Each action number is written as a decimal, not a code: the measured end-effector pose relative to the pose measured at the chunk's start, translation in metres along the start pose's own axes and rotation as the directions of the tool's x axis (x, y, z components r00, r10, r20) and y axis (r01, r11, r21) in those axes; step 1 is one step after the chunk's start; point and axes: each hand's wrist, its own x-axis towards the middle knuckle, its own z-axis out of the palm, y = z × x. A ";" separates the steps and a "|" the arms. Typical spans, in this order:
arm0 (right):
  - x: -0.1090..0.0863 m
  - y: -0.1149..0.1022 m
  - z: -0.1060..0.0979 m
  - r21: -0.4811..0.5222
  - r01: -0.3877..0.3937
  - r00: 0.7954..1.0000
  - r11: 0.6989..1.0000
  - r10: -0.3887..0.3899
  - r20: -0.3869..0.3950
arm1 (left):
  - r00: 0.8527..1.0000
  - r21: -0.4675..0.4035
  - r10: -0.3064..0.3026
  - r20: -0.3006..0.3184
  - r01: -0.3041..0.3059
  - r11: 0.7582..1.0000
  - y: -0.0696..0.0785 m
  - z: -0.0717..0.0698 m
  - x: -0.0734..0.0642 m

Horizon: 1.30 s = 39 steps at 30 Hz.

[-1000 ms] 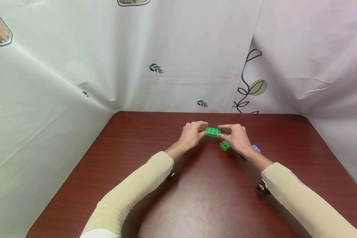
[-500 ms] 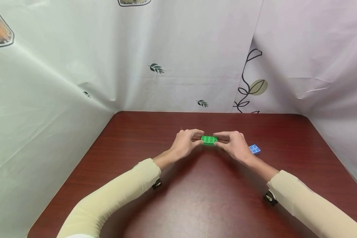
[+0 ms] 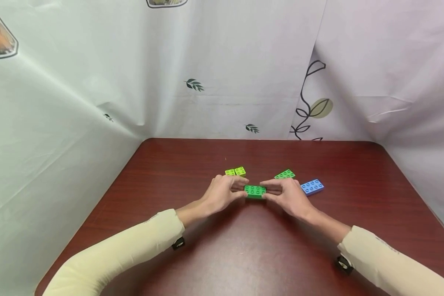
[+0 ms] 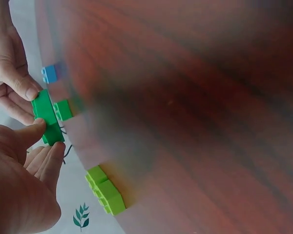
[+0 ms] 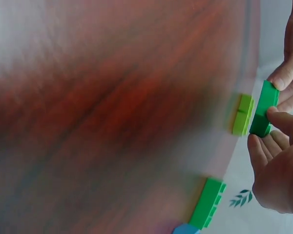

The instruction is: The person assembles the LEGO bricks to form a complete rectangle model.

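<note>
A green toy building brick [image 3: 255,191] with two rows of studs is held level between both hands near the middle of the head view. My left hand [image 3: 221,194] pinches its left end between thumb and fingers. On the opposite end, my right hand [image 3: 289,198] has the same kind of pinch. From the left wrist view, the thumbs press the near long side of the held brick [image 4: 50,122] while fingers lie on the far side. The right wrist view shows the brick [image 5: 264,111] above the tabletop.
Two lime bricks [image 3: 239,171] lie side by side behind my left hand. Another green brick [image 3: 285,174] rests behind my right hand, and a blue brick [image 3: 312,187] lies right of it. White printed sheeting [image 3: 222,102] surrounds the dark red table [image 3: 240,255].
Both hands have drawn the green brick toward me and slightly left, keeping their pinch. The lime bricks and the other green brick, hidden half a second ago, now show behind the hands.
</note>
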 end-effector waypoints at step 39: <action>-0.021 0.001 0.031 0.037 0.003 0.994 0.999 -0.007 0.106 | 1.000 -0.048 -0.005 0.019 0.006 0.999 -0.014 0.012 -0.050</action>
